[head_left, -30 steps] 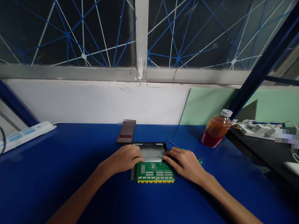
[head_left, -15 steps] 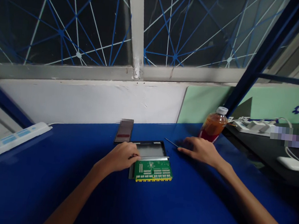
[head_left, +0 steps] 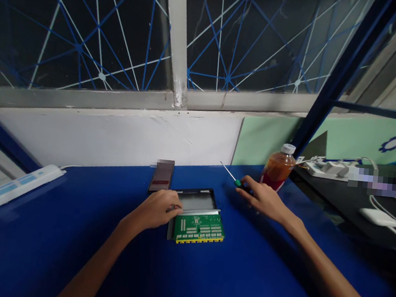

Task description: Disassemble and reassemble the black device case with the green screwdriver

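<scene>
A green circuit board with a yellow connector strip along its near edge lies on the blue table. Behind it are a silver metal bar and an open black-rimmed case. My left hand is closed at the left end of the bar, fingertips pinched together. Whatever they hold is hidden. To the right of the case, my right hand grips a screwdriver by its green handle. Its thin shaft slants up and left, away from the board.
A phone lies behind my left hand. Just beyond my right hand stands a bottle of orange-brown drink. Power strips lie at the left, with another and white cables on the black table at the right.
My right hand has lifted the screwdriver, turning its shaft more upward, and the green handle now shows. My left hand stays at the bar; the view has shifted slightly.
</scene>
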Motion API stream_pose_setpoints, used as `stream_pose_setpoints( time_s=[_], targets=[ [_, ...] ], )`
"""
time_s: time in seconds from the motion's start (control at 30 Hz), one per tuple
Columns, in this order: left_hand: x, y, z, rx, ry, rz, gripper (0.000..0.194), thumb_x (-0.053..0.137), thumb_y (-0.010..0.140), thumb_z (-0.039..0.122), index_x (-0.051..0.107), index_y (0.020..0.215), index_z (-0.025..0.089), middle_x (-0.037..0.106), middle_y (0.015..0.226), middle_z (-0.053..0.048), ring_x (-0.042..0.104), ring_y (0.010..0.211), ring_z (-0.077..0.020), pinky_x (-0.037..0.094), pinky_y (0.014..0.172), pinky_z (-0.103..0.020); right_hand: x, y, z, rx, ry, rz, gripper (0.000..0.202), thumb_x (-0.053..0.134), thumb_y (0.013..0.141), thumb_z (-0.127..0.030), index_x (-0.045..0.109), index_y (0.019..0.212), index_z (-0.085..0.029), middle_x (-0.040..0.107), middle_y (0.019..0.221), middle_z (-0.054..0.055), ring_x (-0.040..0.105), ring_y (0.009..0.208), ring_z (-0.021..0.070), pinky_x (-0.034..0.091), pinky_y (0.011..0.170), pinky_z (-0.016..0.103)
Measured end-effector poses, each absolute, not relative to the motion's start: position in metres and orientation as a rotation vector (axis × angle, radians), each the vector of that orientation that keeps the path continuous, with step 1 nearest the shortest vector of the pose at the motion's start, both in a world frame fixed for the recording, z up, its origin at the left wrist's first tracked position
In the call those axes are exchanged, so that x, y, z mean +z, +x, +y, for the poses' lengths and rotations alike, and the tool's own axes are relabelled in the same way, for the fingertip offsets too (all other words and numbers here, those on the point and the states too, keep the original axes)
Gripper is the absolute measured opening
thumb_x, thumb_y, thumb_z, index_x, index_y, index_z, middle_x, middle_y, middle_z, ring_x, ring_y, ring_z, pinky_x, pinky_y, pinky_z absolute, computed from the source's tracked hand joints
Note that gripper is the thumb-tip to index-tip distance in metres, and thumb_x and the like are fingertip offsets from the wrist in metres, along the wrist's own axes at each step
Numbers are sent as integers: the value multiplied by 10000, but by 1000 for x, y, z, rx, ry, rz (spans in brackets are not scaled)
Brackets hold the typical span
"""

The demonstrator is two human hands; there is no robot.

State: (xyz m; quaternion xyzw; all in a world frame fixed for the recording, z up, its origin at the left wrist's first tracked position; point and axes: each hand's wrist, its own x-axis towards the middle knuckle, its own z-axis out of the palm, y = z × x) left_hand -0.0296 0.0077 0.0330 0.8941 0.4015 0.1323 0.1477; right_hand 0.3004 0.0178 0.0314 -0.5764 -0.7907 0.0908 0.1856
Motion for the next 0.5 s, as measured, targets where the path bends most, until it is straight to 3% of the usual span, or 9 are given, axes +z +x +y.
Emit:
stream_pose_setpoints(
  time_s=[0.17, 0.33, 0.5],
  targets=[
    [44, -16, 6, 613, 2594, 1210, 285, 511, 890, 301, 637, 1124, 199, 636, 1025, -73, 576, 895, -196, 428, 786, -325, 49, 284, 9, 250, -1348, -1980, 301, 563, 842, -484, 576, 946, -201, 670, 790, 37, 616, 666, 180, 458, 613, 295],
    [66, 18, 4, 827, 2653, 1247, 413, 523, 900, 301, 493, 1307, 236, 586, 1186, -81, 520, 1078, -246, 380, 932, -425, 68, 267, 6, 443, -1190, -1712, 355, 702, 710, -489, 584, 829, -176, 591, 627, -9, 520, 499, 120, 416, 468, 253],
    [65, 47, 4, 824, 2544, 1063, 261, 550, 891, 270, 632, 1133, 215, 650, 1109, -52, 568, 1011, -219, 413, 876, -379, 85, 247, 3, 609, -1047, -1642, 303, 699, 723, -439, 577, 765, -165, 558, 593, -11, 454, 436, 81, 382, 404, 233]
  ],
)
